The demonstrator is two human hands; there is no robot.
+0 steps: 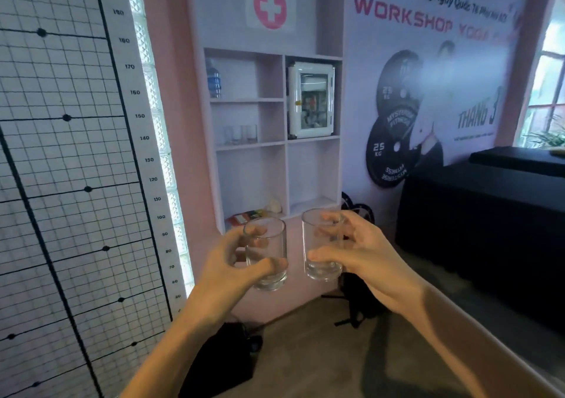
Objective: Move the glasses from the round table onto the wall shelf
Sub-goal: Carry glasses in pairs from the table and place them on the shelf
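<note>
My left hand (pixel 227 261) and right hand (pixel 354 249) each squeeze a slippery, breakable glass tumbler (pixel 265 252) round its middle.

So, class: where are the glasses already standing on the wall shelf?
In the head view, the shelved glasses stand in the left column's second compartment, below the water bottle and left of the first-aid cabinet.

Wall shelf (pixel 286 98): bottle (pixel 213 79) occupies upper-left bay; glasses (pixel 240 134) fill left part of middle-left bay, right part free; cabinet (pixel 310 99) blocks upper-right bay; lower-right bay open; lower-left bay partly cluttered at its floor.
</note>
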